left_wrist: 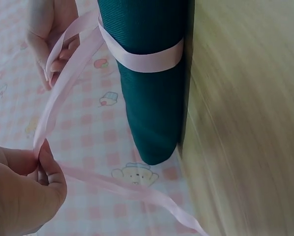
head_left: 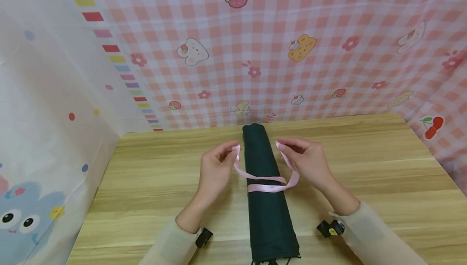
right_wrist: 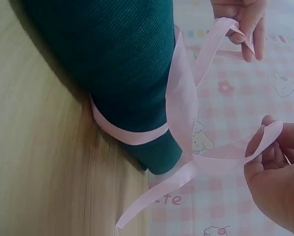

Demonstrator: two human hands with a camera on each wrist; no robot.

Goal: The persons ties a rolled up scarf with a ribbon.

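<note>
A dark green rolled cloth (head_left: 268, 220) with a fringed near end, like a folded scarf, lies lengthwise on the wooden table. Around its middle runs a pink ribbon (head_left: 266, 188). My left hand (head_left: 217, 167), on the left of the roll, pinches one part of the ribbon between thumb and fingers, raised above the table. On the other side, my right hand (head_left: 310, 161) pinches another part of it. A loose ribbon tail (left_wrist: 152, 196) trails from the left hand in the left wrist view. Ribbon under the roll is hidden.
The wooden table (head_left: 157, 184) ends at a pink checked cloth backdrop (head_left: 219, 26) close behind the roll. A white patterned cloth (head_left: 43, 95) hangs at the left. Small black wrist devices (head_left: 330, 228) sit at both sleeves.
</note>
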